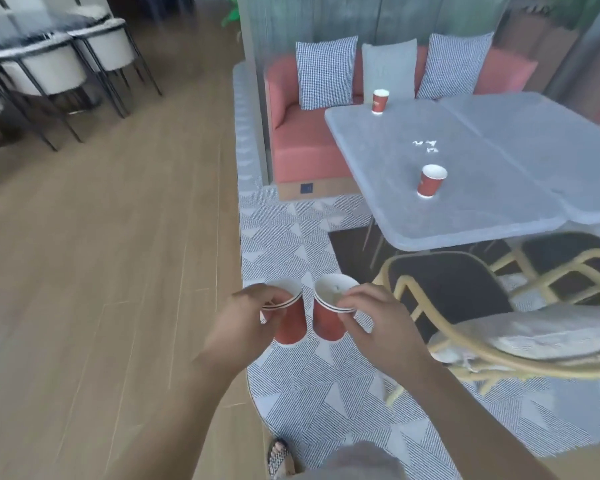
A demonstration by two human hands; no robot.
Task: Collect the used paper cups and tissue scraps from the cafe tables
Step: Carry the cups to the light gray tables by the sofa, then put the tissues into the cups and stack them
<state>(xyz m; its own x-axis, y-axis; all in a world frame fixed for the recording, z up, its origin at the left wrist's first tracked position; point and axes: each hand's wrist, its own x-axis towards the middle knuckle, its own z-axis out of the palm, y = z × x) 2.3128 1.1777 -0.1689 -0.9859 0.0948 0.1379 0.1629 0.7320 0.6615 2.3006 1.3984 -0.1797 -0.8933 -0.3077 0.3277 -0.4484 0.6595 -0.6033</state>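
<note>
My left hand (246,317) grips a red paper cup (291,327) by its white rim; it looks like a stack of two. My right hand (371,317) holds another red paper cup (328,323) by the rim, with something pale inside. Both cups hang side by side over the patterned rug. On the grey table (499,202) to the right stand two more red cups, a near cup (431,181) and a far cup (380,102). Small white tissue scraps (426,146) lie between them.
A rattan chair (465,327) with a grey cushion stands at the table's near side, close to my right arm. A pink sofa (302,147) with checked pillows sits behind the table. White chairs (49,71) and a dark table are far left on the wooden floor (101,271).
</note>
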